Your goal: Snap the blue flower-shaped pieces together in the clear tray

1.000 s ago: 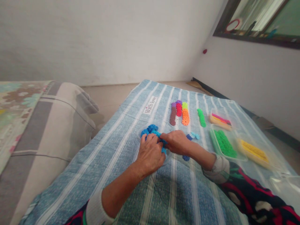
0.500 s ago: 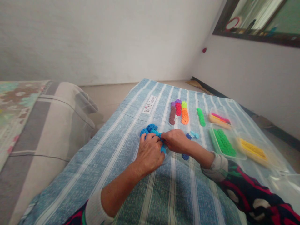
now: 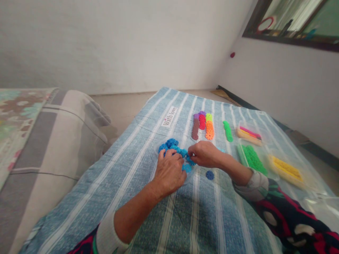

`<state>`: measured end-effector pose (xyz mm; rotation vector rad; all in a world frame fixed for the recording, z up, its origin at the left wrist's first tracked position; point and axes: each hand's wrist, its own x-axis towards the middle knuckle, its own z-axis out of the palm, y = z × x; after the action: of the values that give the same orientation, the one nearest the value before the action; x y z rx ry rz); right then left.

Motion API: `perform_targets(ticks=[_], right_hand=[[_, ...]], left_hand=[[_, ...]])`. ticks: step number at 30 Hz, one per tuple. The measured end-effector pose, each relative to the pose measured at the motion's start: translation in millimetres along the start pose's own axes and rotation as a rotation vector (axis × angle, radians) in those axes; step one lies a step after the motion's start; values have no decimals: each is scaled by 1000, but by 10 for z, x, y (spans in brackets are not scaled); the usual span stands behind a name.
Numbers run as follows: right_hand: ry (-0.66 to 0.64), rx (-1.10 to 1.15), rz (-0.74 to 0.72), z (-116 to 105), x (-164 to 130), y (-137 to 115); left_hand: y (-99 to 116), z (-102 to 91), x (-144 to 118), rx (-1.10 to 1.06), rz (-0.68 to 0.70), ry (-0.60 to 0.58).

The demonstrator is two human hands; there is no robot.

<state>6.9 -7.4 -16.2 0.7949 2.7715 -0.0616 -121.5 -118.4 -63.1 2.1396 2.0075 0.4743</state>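
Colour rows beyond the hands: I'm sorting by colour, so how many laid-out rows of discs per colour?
Brown row: 1
Purple row: 1
Red row: 1
Lime row: 1
Orange row: 1
Green row: 1
Total: 6

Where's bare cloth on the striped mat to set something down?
Free: the near striped blue cloth below both hands, and its left strip beside the grey cushion. Crowded: the blue disc pile under the left hand and right hand, the coloured disc rows, and the clear trays to the right.
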Motion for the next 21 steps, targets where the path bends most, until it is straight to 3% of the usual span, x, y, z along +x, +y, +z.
perform_targets(ticks=[11, 21], right_hand=[[-68, -120, 4, -1, 17, -68], [2, -217, -21, 123, 34, -116]], left_hand=[[8, -7, 1, 7, -5, -3], [8, -7, 5, -6, -13, 0]])
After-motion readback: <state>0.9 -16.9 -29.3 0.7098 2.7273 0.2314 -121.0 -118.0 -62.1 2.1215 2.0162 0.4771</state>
